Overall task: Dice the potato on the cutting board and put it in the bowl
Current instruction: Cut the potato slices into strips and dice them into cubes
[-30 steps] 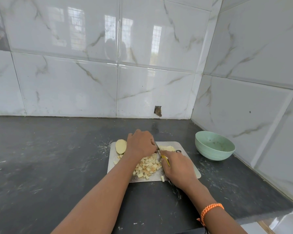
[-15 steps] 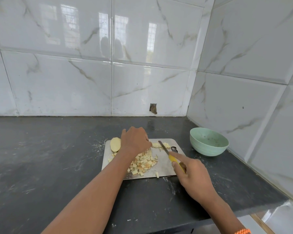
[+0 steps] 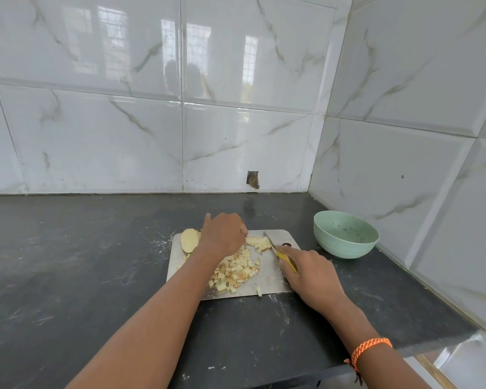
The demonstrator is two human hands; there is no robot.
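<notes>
Compared with half a second back, the right hand [image 3: 310, 272] has slid forward so the knife [image 3: 275, 248] now sits right against the potato strips [image 3: 260, 242] at the far middle of the cutting board [image 3: 267, 279]; the left hand [image 3: 223, 234] has barely shifted. Right-hand fingers are wrapped tight round the yellow handle, index finger stretched along the top, blade pointing away toward the back wall. Left hand is curled knuckles-up, fingertips pinning the near-left end of those strips; its fingers are bunched together.

Diced potato [image 3: 235, 269] is heaped in the middle of the board, partly under the left wrist, with one stray cube [image 3: 259, 291] sitting right at the near edge. An uncut potato half [image 3: 189, 240] lies at the far-left corner, overhanging the board's edge a bit.

Green bowl [image 3: 345, 234] stands off the board to the right, near the side wall's tiles, no dice in it that I can see, just specks. Between board and bowl is a strip of bare dark counter [image 3: 68, 262]. Left of the board the counter is wide open all the way out. Counter's front edge runs close behind the right wrist, which wears an orange braided band [image 3: 369, 348].
</notes>
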